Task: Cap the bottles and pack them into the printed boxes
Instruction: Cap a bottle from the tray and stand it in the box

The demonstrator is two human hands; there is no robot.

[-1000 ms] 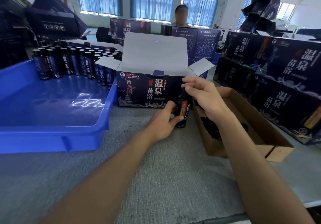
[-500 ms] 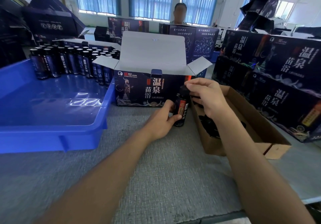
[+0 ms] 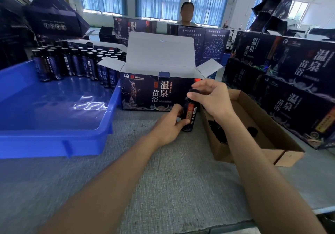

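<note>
A small dark bottle (image 3: 189,115) with an orange label stands upright on the grey table, just in front of the open printed box (image 3: 154,94). My left hand (image 3: 168,126) grips the bottle's lower body. My right hand (image 3: 212,97) pinches the black cap (image 3: 194,91) at the bottle's top between thumb and fingers. Several more dark bottles (image 3: 72,63) stand in rows at the back of the blue tray (image 3: 54,139).
A brown cardboard box (image 3: 262,137) holding black caps lies to the right of the bottle. Stacks of closed printed boxes (image 3: 290,81) line the right side. More boxes stand behind, and a person sits across the table. Grey table surface fills the foreground.
My right hand has settled lower over the bottle's top and now pinches the cap there. My left hand keeps its hold on the bottle, which stays in the same spot.
</note>
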